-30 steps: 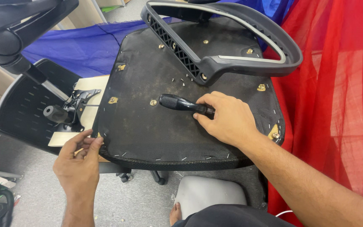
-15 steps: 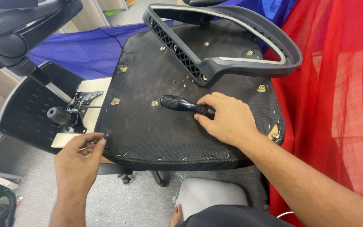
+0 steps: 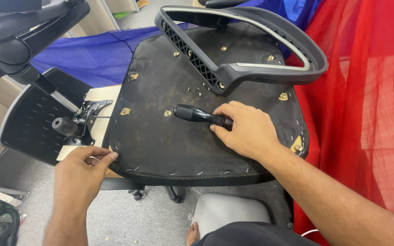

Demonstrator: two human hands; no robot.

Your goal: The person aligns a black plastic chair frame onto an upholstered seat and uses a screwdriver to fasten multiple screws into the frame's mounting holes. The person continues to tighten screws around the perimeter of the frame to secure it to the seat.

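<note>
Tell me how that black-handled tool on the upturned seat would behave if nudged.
The black-handled tool has a rounded, ribbed handle, so it would probably roll on the flat chair seat underside. It looks rigid, not floppy. The right hand rests on its near end, likely steadying it.

view: just the one head cam, no second angle to overlap with
facing: looks steeply down and forward
range: pretty close, upturned chair seat (image 3: 169, 136) fills mid-frame, floor below
</note>
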